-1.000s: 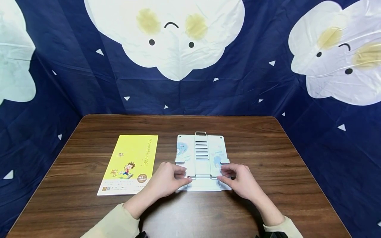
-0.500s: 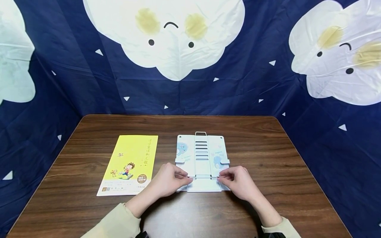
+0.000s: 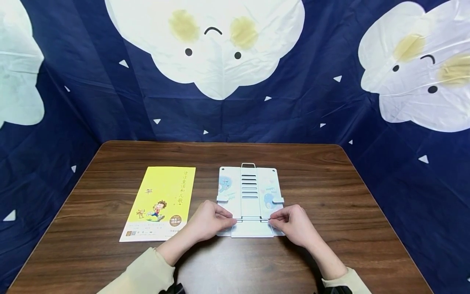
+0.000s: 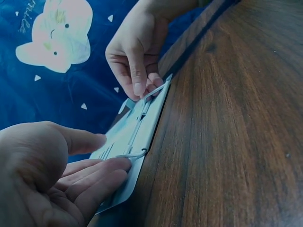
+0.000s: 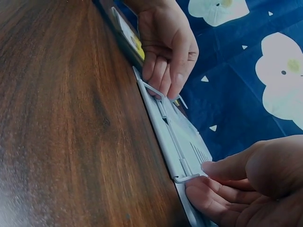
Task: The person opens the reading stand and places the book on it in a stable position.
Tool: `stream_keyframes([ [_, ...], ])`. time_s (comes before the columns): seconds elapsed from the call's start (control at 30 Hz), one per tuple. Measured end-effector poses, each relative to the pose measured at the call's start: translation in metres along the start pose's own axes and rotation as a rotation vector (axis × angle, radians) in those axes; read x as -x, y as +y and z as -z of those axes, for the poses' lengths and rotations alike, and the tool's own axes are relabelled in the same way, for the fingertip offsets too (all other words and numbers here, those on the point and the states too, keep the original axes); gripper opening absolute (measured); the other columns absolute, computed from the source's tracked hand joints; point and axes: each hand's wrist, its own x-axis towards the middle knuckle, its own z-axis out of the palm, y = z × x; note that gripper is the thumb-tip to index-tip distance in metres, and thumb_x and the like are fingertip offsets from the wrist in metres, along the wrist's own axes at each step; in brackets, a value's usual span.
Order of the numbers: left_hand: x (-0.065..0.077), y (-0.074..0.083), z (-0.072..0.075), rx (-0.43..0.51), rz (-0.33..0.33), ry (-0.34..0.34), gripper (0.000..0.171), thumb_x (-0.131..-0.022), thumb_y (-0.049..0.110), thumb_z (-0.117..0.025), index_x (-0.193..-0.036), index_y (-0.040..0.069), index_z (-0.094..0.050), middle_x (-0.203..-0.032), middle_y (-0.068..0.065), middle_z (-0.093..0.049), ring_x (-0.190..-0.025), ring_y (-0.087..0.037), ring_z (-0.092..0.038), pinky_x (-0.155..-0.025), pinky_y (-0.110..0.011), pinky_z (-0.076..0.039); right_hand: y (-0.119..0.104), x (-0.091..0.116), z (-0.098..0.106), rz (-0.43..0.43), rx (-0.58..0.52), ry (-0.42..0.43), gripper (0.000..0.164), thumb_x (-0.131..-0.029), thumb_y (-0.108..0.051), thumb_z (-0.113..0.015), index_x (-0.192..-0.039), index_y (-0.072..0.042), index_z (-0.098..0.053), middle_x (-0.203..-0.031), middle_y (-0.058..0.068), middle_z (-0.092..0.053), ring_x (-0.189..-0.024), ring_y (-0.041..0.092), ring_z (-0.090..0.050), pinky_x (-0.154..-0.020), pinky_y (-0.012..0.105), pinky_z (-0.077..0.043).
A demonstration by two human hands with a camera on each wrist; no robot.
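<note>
A white metal book stand [image 3: 250, 207] with pale blue cartoon prints lies flat on the table, a slotted strip down its middle and page clips at both sides. My left hand [image 3: 210, 221] grips the stand's left side low down, its fingertips at one end of a bent wire [image 4: 137, 154]. On the opposite side, my right hand [image 3: 295, 223] pinches at the other wire end, thumb above and fingers curled below in the right wrist view. The stand's lower side edges are partly hidden behind both hands.
A yellow children's book [image 3: 165, 196] lies to the left, close to the left forearm. The brown wooden table [image 3: 312, 171] has a dark blue cloth [image 3: 176, 110] with white clouds behind it and at its sides.
The right hand's fingers have slid down toward the stand's lower part and drawn closer to the thumb. The left hand has barely shifted; the stand and book stay in place.
</note>
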Motion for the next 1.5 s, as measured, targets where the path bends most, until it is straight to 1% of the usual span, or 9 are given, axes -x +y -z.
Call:
stream_keyframes([
  [0.1,-0.002,-0.003,-0.001,0.022,0.011,-0.004,0.015,-0.084,0.023,-0.089,-0.09,0.01,-0.084,-0.079,0.007,-0.078,-0.081,-0.008,-0.075,-0.071,-0.027,-0.059,0.001,-0.001,-0.001,-0.014,-0.019,0.0,0.006,-0.089,-0.006,-0.085,-0.089,-0.002,-0.081,-0.078,-0.003,-0.074,-0.071,0.011,-0.066,-0.062,0.023,-0.053],
  [0.2,-0.004,-0.007,-0.002,0.051,0.009,-0.014,0.013,-0.083,0.018,-0.089,-0.091,0.009,-0.083,-0.081,0.005,-0.079,-0.081,-0.009,-0.075,-0.07,-0.027,-0.059,0.003,-0.002,-0.001,-0.015,-0.044,-0.007,0.004,-0.089,-0.003,-0.084,-0.09,-0.001,-0.081,-0.078,-0.001,-0.074,-0.071,0.012,-0.067,-0.061,0.023,-0.053],
  [0.4,-0.004,-0.01,-0.003,0.124,0.012,-0.04,0.016,-0.081,0.009,-0.088,-0.094,0.003,-0.082,-0.081,0.0,-0.079,-0.078,-0.011,-0.075,-0.067,-0.027,-0.058,0.003,-0.002,-0.001,-0.024,-0.1,-0.021,0.005,-0.088,0.0,-0.083,-0.092,0.001,-0.08,-0.079,0.003,-0.074,-0.072,0.015,-0.067,-0.062,0.023,-0.054],
  [0.53,-0.003,-0.01,-0.004,0.163,0.019,-0.043,0.017,-0.08,0.005,-0.088,-0.095,0.001,-0.081,-0.08,-0.003,-0.078,-0.077,-0.013,-0.075,-0.067,-0.027,-0.059,0.002,-0.002,-0.001,-0.029,-0.106,-0.02,0.006,-0.088,0.003,-0.082,-0.093,0.002,-0.079,-0.079,0.003,-0.074,-0.072,0.016,-0.068,-0.062,0.023,-0.054],
  [0.7,-0.001,-0.011,-0.008,0.182,0.026,-0.011,0.017,-0.079,0.003,-0.089,-0.094,0.001,-0.081,-0.079,-0.004,-0.078,-0.076,-0.013,-0.075,-0.067,-0.026,-0.06,0.001,-0.002,-0.003,-0.031,-0.114,-0.013,0.008,-0.087,0.008,-0.081,-0.093,0.004,-0.078,-0.078,0.004,-0.073,-0.072,0.016,-0.068,-0.063,0.023,-0.055],
  [0.87,0.001,-0.012,-0.012,0.225,0.027,0.034,0.018,-0.078,0.0,-0.09,-0.094,0.0,-0.081,-0.08,-0.005,-0.078,-0.077,-0.015,-0.076,-0.067,-0.025,-0.06,-0.001,0.001,-0.004,-0.051,-0.177,-0.011,0.013,-0.085,0.013,-0.078,-0.096,0.009,-0.076,-0.082,0.009,-0.075,-0.075,0.019,-0.071,-0.065,0.024,-0.058],
  [1.1,0.002,-0.013,-0.016,0.303,0.047,0.034,0.023,-0.078,-0.003,-0.089,-0.099,-0.005,-0.08,-0.087,-0.009,-0.079,-0.082,-0.018,-0.078,-0.071,-0.024,-0.06,-0.001,0.002,-0.005,-0.056,-0.235,0.006,0.017,-0.084,0.018,-0.077,-0.1,0.012,-0.075,-0.088,0.015,-0.076,-0.078,0.023,-0.073,-0.068,0.026,-0.061],
  [1.37,0.005,-0.012,-0.018,0.308,0.03,0.064,0.021,-0.078,-0.003,-0.089,-0.098,-0.003,-0.081,-0.086,-0.009,-0.079,-0.082,-0.019,-0.078,-0.072,-0.023,-0.06,0.004,0.003,-0.008,-0.086,-0.34,0.031,0.019,-0.083,0.022,-0.074,-0.101,0.015,-0.073,-0.09,0.021,-0.075,-0.08,0.026,-0.073,-0.07,0.025,-0.061],
  [1.5,0.006,-0.012,-0.018,0.308,0.01,0.069,0.02,-0.079,-0.003,-0.089,-0.097,-0.003,-0.081,-0.087,-0.009,-0.08,-0.082,-0.019,-0.078,-0.072,-0.023,-0.06,0.006,0.001,-0.007,-0.101,-0.366,0.018,0.02,-0.083,0.021,-0.075,-0.102,0.016,-0.072,-0.091,0.02,-0.075,-0.081,0.026,-0.073,-0.071,0.025,-0.061],
])
